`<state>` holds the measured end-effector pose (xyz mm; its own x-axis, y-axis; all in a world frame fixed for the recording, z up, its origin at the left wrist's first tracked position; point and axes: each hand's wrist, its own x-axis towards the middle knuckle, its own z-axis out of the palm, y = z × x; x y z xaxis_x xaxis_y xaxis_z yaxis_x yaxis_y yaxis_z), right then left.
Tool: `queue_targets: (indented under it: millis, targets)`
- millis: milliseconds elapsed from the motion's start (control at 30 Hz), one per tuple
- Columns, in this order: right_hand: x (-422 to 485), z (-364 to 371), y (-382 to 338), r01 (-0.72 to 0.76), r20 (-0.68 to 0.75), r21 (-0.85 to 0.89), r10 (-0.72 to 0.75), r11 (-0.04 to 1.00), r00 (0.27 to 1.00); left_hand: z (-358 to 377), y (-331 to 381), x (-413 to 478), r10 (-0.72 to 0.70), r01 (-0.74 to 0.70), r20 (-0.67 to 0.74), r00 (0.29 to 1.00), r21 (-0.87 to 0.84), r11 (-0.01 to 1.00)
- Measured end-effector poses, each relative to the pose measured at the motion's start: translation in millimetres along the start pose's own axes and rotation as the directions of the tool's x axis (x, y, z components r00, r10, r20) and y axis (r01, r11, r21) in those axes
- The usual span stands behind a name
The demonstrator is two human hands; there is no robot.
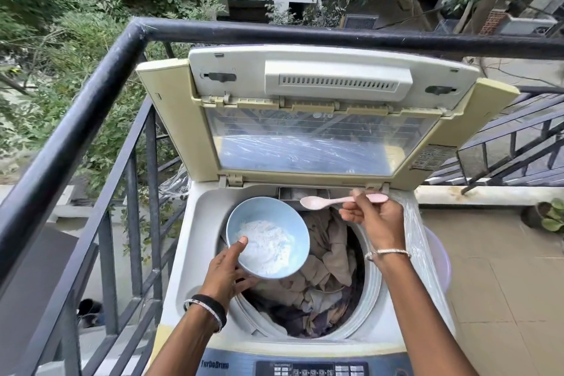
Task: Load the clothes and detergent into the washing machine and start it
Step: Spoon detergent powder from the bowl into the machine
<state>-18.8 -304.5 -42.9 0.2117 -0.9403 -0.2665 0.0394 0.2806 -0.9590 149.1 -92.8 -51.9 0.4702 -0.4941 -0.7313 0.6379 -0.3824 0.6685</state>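
Note:
A top-loading washing machine (195, 241) stands with its lid (305, 119) raised. Beige and purple clothes (326, 278) fill the drum. My left hand (227, 272) grips a light blue bowl (293, 223) of white detergent powder (265, 246) over the drum's left side, thumb on the rim. Over the back of the drum my right hand (370, 217) pinches a pink plastic spoon (317, 202) by its handle; the spoon's bowl points left and looks empty. Just behind the spoon lies the detergent tray (302, 192).
The control panel (311, 369) is at the bottom edge. A black metal railing (91, 107) runs along the left and behind the machine. A lilac tub (439, 256) stands partly hidden on the right, with a potted plant (549, 217) on the tiled floor.

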Motion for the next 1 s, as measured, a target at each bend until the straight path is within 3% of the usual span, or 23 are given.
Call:
queue_targets:
  millis: [133, 233, 633, 1000]
  targets:
    - [-28, -4, 7, 0.053, 0.199, -0.103, -0.031, 0.993, 0.979, 2, 0, -2, -0.006, 0.006, 0.009, 1.0, -0.005, 1.0]
    - [-41, 0, 14, 0.07, 0.255, -0.116, -0.038, 0.991, 0.966, 3, -1, -1, 0.002, -0.002, 0.012, 1.0, 0.001, 1.0]
    - [-63, 8, 34, -0.22, 0.199, 0.151, 0.188, 0.964, 0.962, 9, 5, -10, 0.102, -0.104, 0.096, 0.99, 0.009, 0.995]
    - [-73, 16, 41, -0.398, 0.226, 0.226, 0.349, 0.889, 0.909, 11, -4, -13, 0.143, -0.151, 0.098, 0.985, 0.071, 0.986]
